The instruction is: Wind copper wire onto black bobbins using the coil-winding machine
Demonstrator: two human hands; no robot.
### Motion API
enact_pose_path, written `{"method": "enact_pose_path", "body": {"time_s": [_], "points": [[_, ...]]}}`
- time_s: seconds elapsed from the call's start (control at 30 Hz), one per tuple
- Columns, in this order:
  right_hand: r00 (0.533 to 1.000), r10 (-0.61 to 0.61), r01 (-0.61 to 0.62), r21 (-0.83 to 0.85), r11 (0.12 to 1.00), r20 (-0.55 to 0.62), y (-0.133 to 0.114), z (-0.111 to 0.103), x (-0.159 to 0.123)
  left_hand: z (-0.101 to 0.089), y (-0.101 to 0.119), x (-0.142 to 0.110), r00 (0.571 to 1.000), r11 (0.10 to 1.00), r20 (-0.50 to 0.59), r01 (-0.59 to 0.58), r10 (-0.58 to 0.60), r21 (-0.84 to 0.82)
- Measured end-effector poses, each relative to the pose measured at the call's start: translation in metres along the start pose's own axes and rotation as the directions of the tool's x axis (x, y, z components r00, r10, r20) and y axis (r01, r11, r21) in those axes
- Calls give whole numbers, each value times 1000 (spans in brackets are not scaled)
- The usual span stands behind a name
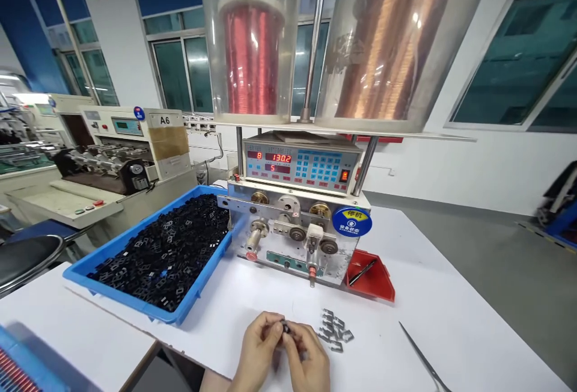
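so, at bottom centre, the left hand and right hand pinch a small dark part narrowly between their fingers, beside loose metal clips kept within easy reach on the white surface. a blue tray of black parts sits left; scissors lie right, with open room around them.
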State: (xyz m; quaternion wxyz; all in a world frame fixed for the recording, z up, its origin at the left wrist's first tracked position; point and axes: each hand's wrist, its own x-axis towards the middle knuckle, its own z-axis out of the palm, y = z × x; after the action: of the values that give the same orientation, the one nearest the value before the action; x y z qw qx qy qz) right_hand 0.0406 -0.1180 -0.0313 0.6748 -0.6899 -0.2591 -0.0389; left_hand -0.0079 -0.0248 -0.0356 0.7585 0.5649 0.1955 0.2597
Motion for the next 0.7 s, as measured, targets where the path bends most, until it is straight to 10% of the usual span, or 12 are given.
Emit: {"method": "enact_pose_path", "body": {"time_s": [0.2,0.7], "points": [[999,35,-35,-53,998,0,1,-2,-1,-7,-2,-1,990,1000,137,18,-15,-20],[991,-30,66,-279,958,133,3,-11,2,4,13,-10,999,997,12,50,-51,67]]}}
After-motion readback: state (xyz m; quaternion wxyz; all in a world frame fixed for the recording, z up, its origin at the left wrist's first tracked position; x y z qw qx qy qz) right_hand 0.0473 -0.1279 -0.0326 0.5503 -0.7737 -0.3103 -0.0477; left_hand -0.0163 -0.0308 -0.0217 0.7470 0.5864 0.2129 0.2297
